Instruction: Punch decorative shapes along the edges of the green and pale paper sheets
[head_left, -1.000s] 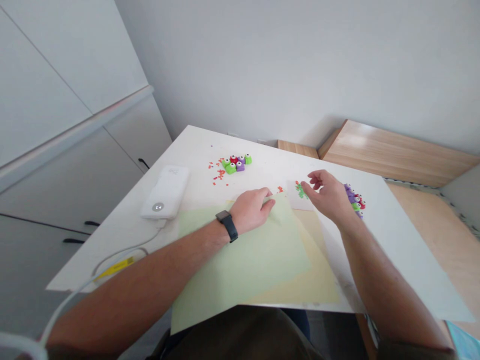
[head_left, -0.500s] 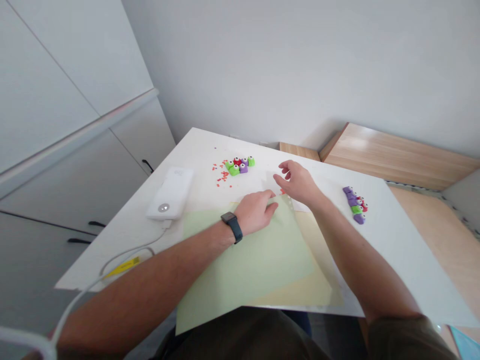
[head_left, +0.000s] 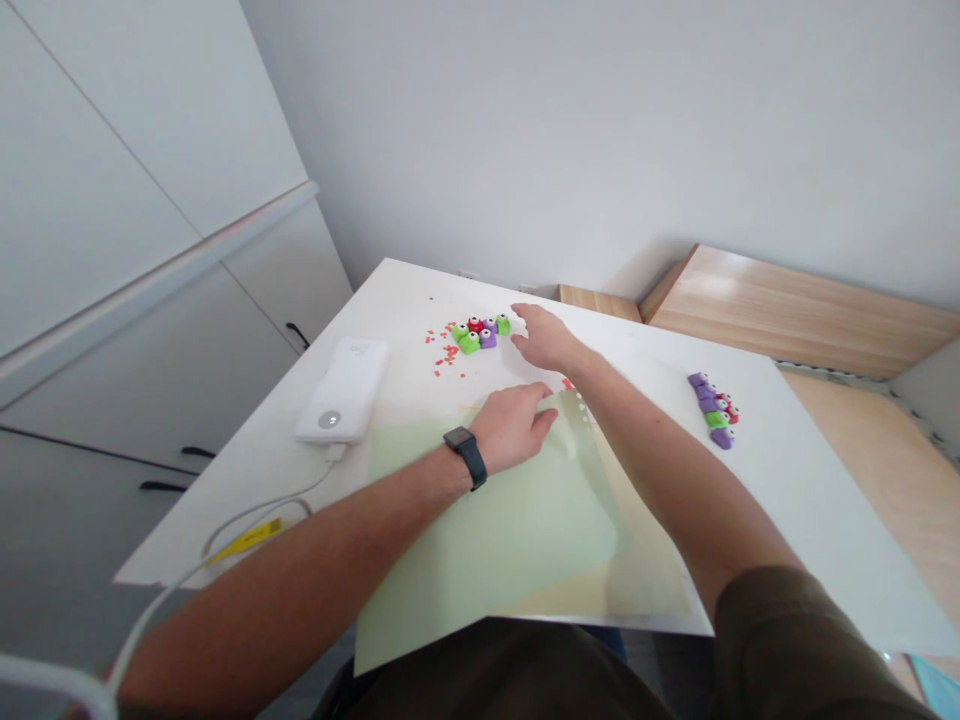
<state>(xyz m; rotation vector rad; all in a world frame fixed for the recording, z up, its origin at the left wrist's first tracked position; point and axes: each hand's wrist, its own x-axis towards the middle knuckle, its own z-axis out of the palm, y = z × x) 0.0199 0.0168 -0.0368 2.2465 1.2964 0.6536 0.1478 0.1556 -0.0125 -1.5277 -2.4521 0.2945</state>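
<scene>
In the head view, taking the left hand (head_left: 510, 425) as the clock's centre, the smooth white counter (head_left: 645, 365) is ending along the wall (head_left: 525, 130) at 12; at 7, a thin pale green paper sheet (head_left: 480, 540) is overhanging the near edge. White surface is stretching between the right forearm (head_left: 652, 450) and a cluster of rounded purple, red and green blocks (head_left: 718, 420) at 3. A flat white rounded power bank (head_left: 345, 385) is lying at 9. A pale yellow sheet (head_left: 637, 575) is showing from under the green one at 5. At 11, smooth green, red and purple eyed blocks (head_left: 470, 344) are sitting bunched beside scattered red bits (head_left: 450, 353). The left hand is resting on the green sheet's far edge, thumb and forefinger parting; the right hand (head_left: 544, 338) is spreading its fingers just beside the eyed blocks, contact being impossible to tell.
</scene>
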